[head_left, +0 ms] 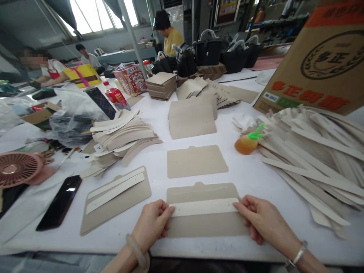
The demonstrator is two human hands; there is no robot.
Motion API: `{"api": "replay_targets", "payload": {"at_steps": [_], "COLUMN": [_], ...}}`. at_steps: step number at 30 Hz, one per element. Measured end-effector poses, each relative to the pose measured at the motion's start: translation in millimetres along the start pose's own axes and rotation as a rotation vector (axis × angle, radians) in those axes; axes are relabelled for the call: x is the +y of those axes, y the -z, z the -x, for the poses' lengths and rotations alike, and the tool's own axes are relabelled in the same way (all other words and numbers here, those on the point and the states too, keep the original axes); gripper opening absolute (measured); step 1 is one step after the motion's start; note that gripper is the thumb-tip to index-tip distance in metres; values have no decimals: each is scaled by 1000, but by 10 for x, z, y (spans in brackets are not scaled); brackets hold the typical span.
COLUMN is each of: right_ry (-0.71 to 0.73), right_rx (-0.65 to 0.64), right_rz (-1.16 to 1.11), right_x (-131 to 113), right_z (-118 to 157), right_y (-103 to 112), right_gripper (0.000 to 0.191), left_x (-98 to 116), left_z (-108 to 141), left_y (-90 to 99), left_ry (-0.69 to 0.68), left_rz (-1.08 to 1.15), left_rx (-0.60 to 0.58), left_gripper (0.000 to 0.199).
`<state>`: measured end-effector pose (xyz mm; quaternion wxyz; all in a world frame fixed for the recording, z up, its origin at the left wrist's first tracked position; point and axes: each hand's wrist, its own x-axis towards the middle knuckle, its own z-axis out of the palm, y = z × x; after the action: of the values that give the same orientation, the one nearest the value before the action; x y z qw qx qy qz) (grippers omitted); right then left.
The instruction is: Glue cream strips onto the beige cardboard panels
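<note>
Near the table's front edge, my left hand pinches one end of a pale cardboard strip. At the strip's other end, my right hand grips it between thumb and fingers. The strip lies level over a grey-beige board with a small tab on its top edge. A glossy line shows on the board above the strip. Just beyond lies a similar bare board. Left of my hands, another board carries two pale strips.
A pile of loose strips and a bottle of amber liquid lie right. Left are stacked strips, a phone and a pink fan. Boards, black bags and a large carton stand beyond. Other people sit farther back.
</note>
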<state>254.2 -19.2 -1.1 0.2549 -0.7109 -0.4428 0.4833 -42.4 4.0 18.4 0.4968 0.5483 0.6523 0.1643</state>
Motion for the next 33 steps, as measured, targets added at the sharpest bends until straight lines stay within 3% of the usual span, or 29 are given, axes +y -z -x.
{"api": "replay_targets", "payload": {"at_steps": [33], "right_ry": [-6], "right_rx": [32], "right_rz": [33], "right_x": [-46], "right_z": [23], "right_y": [-43], "right_gripper": [41], "left_x": [-8], "left_z": [-28], "left_y": [6], "left_ry": [-36], "left_rz": [-123], "left_rx": [19], "left_gripper": [34]}}
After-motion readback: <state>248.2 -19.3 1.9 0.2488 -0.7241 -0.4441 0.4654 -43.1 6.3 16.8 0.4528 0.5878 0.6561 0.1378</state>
